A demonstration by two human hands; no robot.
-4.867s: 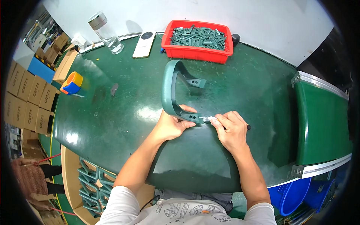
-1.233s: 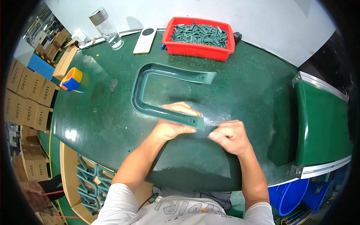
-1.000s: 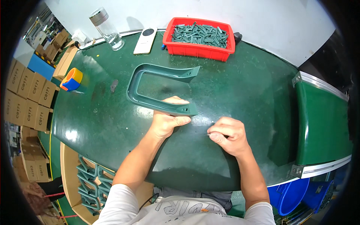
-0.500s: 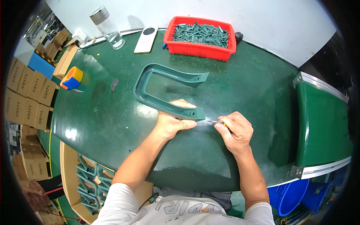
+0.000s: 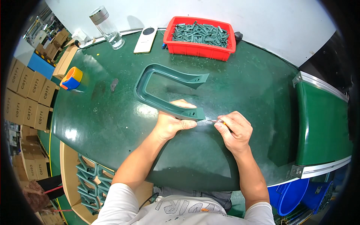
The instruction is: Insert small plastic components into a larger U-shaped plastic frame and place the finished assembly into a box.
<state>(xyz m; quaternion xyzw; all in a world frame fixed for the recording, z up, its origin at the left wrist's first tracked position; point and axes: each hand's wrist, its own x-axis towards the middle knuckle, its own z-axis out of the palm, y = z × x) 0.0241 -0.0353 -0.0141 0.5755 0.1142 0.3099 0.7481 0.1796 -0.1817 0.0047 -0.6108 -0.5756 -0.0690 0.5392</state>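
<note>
A green U-shaped plastic part [image 5: 141, 85] is held above the table, its open side facing right. My left hand [image 5: 170, 123] is closed around its near arm, thumb below and fingers behind. Small holes show near the ends of both arms. In my right hand [image 5: 236, 131] I pinch a thin metal-tipped tool [image 5: 221, 121] with a yellow handle; the fingers cover most of it. Its tip points left at the end of the near arm, very close to the edge. Whether it touches, I cannot tell.
On the green table [image 5: 112, 112] stand a red bin [image 5: 198, 51] of small green pieces, a phone [image 5: 145, 43], a glass bottle [image 5: 110, 35] and a tape roll [image 5: 72, 78]. A carton [image 5: 69, 168] with similar green parts is at lower left, a conveyor [image 5: 322, 123] at right.
My hands and the green part keep nearly the same place. At the lower left edge, another person's dark sleeve has shifted slightly.
</note>
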